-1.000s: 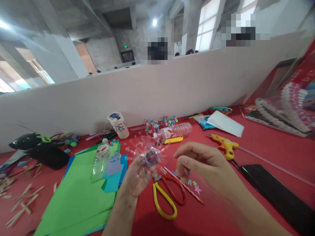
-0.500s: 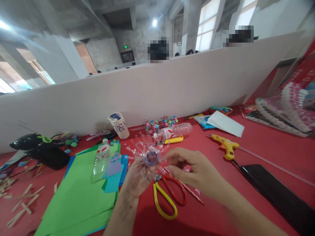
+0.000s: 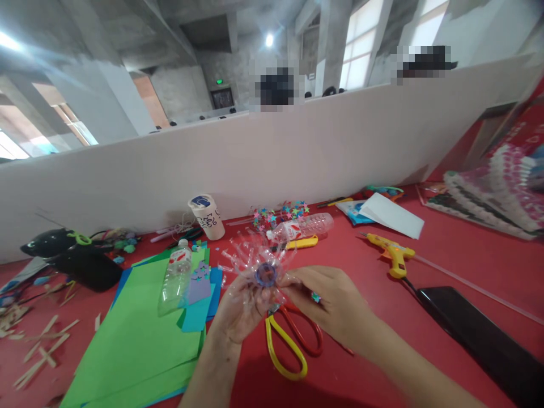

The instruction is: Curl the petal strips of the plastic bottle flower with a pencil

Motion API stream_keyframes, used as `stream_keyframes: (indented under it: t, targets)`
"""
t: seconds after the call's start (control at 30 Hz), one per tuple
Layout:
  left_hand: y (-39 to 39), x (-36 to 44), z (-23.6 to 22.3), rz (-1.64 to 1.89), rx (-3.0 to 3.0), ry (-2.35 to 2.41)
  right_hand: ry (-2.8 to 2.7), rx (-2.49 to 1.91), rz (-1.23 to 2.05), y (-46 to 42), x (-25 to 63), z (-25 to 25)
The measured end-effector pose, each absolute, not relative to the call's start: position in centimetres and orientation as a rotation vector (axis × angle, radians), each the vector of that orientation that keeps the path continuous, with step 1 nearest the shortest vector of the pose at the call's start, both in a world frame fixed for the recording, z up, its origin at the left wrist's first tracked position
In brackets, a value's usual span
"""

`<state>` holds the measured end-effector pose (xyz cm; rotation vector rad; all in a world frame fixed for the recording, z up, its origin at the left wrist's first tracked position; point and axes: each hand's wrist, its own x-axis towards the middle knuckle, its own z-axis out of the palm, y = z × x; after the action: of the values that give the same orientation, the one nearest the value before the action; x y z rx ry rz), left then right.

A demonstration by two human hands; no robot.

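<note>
My left hand [image 3: 244, 303] is closed around a clear plastic bottle top cut into many thin strips [image 3: 250, 255], which fan outward. Its round neck with a blue ring [image 3: 266, 274] faces me. At the right side of the piece, the thumb and fingers of my right hand [image 3: 325, 294] pinch one of the clear strips. Scissors with one yellow and one red handle [image 3: 289, 354] lie on the table just below my hands, their blades partly hidden. A small teal star [image 3: 315, 296] shows by my right fingers.
Green and blue paper sheets [image 3: 140, 317] lie left, with a clear bottle [image 3: 176, 275] on top. Behind are a paper cup [image 3: 207, 218], a lying bottle [image 3: 301, 226] and a yellow cutter [image 3: 302, 242]. A yellow glue gun [image 3: 395, 255] and black case [image 3: 471, 334] lie right. A white partition [image 3: 238, 164] stands behind.
My right hand has moved slightly left, and its fingers have closed in on the strips at the bottle top's right side. My left hand stays almost in place.
</note>
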<state>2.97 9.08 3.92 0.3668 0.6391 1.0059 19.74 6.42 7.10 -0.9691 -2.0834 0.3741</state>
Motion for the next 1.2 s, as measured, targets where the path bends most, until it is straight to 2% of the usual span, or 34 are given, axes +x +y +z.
stream_keyframes:
  t: [0.17, 0.37, 0.83, 1.07, 1.2]
  targets:
    - [8.8, 3.0, 4.2, 1.026, 0.417, 0.690, -2.082, -0.974, 0.378, 6.3, 19.6, 7.2]
    - [9.0, 2.7, 4.1, 1.034, 0.450, 0.621, -1.980, -0.995, 0.551, 5.8, 20.1, 8.1]
    - [9.5, 2.7, 3.5, 0.996, 0.413, 0.627, -1.839, -0.984, 0.724, 5.4, 20.4, 8.8]
    - [9.4, 3.0, 3.7, 1.033, 0.473, 0.659, -1.533, -0.838, 1.196, 6.3, 21.0, 8.4]
    - [9.4, 3.0, 3.4, 1.054, 0.508, 0.645, -1.475, -0.819, 1.292, 6.5, 20.9, 8.0]
